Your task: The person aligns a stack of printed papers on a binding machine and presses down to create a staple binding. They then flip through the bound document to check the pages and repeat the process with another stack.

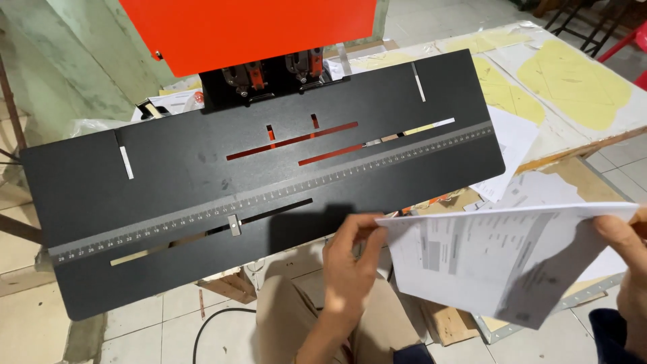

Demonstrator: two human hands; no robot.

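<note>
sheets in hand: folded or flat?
Flat, not folded. The printed sheets are spread open, held by the left hand at one corner and the right hand at the far edge, clear of the black plate.

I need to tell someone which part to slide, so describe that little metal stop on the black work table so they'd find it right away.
Start at the wide black table under the orange machine head. A grey ruler strip runs diagonally across the table; just below its left half lies a narrow slot. The stop is the small silver upright block in that slot, the only raised metal piece there, left of the left hand holding the printed sheets.
</note>
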